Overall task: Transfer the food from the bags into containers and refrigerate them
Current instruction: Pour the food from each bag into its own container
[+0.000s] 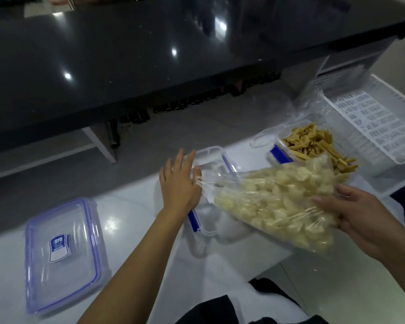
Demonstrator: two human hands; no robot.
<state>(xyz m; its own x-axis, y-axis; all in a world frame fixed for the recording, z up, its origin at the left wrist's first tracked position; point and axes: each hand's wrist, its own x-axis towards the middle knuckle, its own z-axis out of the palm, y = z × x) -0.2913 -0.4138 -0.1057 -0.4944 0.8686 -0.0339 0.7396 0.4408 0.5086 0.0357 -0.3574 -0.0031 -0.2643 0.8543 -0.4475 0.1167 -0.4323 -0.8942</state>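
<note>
Right hand (358, 220) grip holding bag (274, 202), left hand (180, 181) spread wide, white table (131, 220), black counter (126, 54)

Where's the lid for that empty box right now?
In the head view, the lid lies flat on the white table at the lower left, apart from the open box and left of the left forearm.

Clear bag (276, 204) w/ pale chunks, tilted over open container (208, 228).
</note>
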